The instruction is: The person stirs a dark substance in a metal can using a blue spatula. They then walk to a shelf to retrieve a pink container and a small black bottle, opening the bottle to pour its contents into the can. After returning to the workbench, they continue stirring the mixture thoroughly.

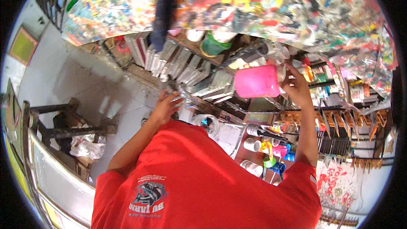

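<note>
My right hand (296, 88) is closed round the neck end of a bright pink jar (256, 81), which lies tilted on its side in the air, right of centre. Left of it, my left hand (166, 107) has its fingers curled round a crinkled, shiny, see-through thing (183, 96). Blur hides what kind of thing that is. A see-through tub (206, 124) with dark and blue smears stands low, between my left hand and the jar.
A paint-splattered table (254, 12) spans the far side, with stacked frames (169, 61) and a green bucket (214, 44) beneath. Several paint pots (252, 144) stand at right, below hanging wooden-handled squeegees (339, 121). A dark stool (76, 130) and white plastic bag (88, 146) are left.
</note>
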### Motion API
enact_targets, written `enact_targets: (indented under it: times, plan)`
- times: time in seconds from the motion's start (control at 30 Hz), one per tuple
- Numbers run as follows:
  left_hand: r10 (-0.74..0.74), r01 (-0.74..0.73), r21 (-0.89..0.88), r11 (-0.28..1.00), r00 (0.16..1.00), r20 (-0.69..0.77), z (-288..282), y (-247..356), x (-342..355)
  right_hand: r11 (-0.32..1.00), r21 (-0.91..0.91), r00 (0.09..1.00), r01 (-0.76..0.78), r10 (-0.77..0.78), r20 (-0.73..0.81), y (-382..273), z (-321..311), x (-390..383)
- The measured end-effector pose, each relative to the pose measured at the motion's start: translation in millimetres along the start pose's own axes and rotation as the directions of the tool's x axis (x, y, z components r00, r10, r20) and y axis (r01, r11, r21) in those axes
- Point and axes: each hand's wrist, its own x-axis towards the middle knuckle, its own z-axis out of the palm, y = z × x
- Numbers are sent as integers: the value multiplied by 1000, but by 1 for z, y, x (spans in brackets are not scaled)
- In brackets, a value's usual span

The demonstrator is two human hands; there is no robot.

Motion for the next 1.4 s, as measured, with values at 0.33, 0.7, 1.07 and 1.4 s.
enact_targets:
  times: [0.33,0.7,1.07,1.4]
  plan:
    - [138,-11,-374,927,940,313,-11,68,-71,942,281,931,185,-259,256,-139,214,17]
    - [496,-415,-423,806,863,98,-107,103,-138,639,153,510,754,-716,477,-233,296,31]
    - [505,-420,-545,726,863,8,-121,116,-164,91,270,-102,958,-775,623,-303,294,38]
    - [483,-412,-527,744,876,-3,-112,122,-151,586,-41,459,809,-587,667,-279,296,19]
